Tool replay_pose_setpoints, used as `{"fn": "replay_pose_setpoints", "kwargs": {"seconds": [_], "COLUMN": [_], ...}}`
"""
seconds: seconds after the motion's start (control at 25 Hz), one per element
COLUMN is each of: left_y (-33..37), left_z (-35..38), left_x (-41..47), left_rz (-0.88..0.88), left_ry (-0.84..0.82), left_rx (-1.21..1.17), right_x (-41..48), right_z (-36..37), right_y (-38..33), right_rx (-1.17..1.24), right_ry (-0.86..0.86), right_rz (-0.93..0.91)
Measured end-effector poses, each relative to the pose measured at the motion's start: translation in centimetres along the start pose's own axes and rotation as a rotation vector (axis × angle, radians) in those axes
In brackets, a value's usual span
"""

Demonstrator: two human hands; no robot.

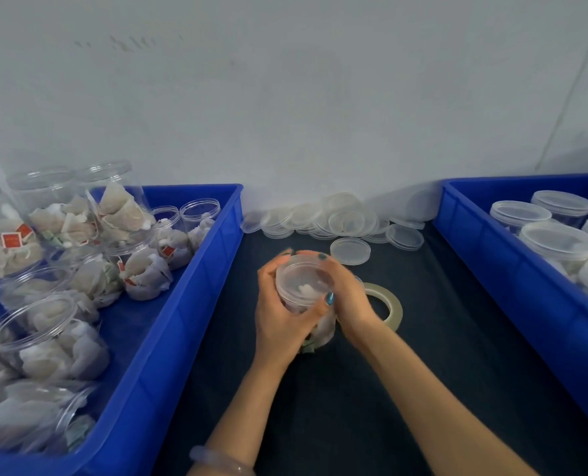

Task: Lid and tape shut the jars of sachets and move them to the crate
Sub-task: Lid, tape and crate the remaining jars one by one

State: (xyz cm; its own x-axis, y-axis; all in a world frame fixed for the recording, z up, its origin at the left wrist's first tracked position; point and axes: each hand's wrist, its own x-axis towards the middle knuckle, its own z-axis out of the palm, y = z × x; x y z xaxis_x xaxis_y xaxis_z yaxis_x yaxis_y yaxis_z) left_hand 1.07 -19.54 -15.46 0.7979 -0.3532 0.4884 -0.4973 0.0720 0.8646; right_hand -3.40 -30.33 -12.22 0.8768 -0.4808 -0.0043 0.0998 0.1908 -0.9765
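A clear jar of sachets [302, 286] stands upright on the dark table between two blue crates, with a translucent lid on top. My left hand [279, 314] grips the jar's left side, thumb across its front. My right hand [344, 297] curls round the lid and right side. A roll of tape [390, 305] lies flat just right of the jar, partly behind my right wrist. The left crate [196, 304] holds several open jars of sachets [62, 214]. The right crate [491, 269] holds several lidded jars [557, 243].
A heap of loose translucent lids [337, 218] lies against the white wall behind the jar, with one lid [350, 250] apart and nearer. Dark table surface [337, 407] stretches toward me between the crates.
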Motion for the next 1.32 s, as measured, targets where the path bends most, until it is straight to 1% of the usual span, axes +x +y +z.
{"fn": "replay_pose_setpoints", "kwargs": {"seconds": [0.04,0.12,0.24,0.32,0.4,0.48,0.56,0.64,0.76,0.88,1.04,1.08,1.12,1.16,1.24,1.32], "left_y": [0.0,0.2,0.0,-0.3,-0.5,-0.5,-0.1,0.4,1.0,1.3,1.1,1.0,0.8,0.6,0.4,0.3], "left_z": [0.1,0.2,0.3,0.2,-0.2,-0.5,-0.3,0.2,0.7,0.9,1.1,1.0,0.9,0.7,0.0,-0.8], "left_x": [0.1,0.3,0.7,0.9,1.2,1.3,1.3,0.9,0.0,-0.3,-0.2,-0.1,0.0,0.3,0.8,1.3], "left_rz": [0.008,0.009,0.024,0.029,0.032,0.022,-0.002,-0.027,-0.079,-0.090,-0.080,-0.083,-0.097,-0.119,-0.166,-0.195], "left_ry": [-0.001,0.005,0.001,-0.024,-0.071,-0.106,-0.065,0.036,0.126,0.158,0.162,0.139,0.101,0.046,-0.079,-0.182], "left_rx": [0.011,0.047,0.070,0.055,0.047,0.047,0.092,0.158,0.172,0.190,0.232,0.207,0.133,0.024,-0.147,-0.206], "right_x": [-0.7,-1.4,-1.2,-0.9,-0.7,-0.5,-0.4,-0.6,-1.1,-1.3,-2.0,-2.2,-2.3,-2.3,-2.2,-2.3], "right_z": [-0.4,-1.3,-2.2,-2.9,-3.4,-3.7,-3.4,-2.7,-1.4,-0.6,-0.6,-0.7,-1.0,-1.4,-2.4,-3.0], "right_y": [1.2,3.5,4.8,4.8,4.5,4.8,5.3,5.8,5.9,5.9,5.8,5.7,5.5,5.3,4.5,3.7], "right_rx": [0.078,0.063,-0.010,-0.115,-0.188,-0.264,-0.287,-0.226,-0.217,-0.371,-0.578,-0.592,-0.577,-0.539,-0.422,-0.299], "right_ry": [-0.023,-0.070,-0.094,-0.189,-0.293,-0.329,-0.291,-0.258,-0.149,-0.026,0.087,0.097,0.095,0.071,-0.065,-0.223], "right_rz": [0.019,-0.021,-0.086,-0.166,-0.185,-0.221,-0.280,-0.330,-0.440,-0.596,-0.551,-0.535,-0.513,-0.481,-0.399,-0.295]}}
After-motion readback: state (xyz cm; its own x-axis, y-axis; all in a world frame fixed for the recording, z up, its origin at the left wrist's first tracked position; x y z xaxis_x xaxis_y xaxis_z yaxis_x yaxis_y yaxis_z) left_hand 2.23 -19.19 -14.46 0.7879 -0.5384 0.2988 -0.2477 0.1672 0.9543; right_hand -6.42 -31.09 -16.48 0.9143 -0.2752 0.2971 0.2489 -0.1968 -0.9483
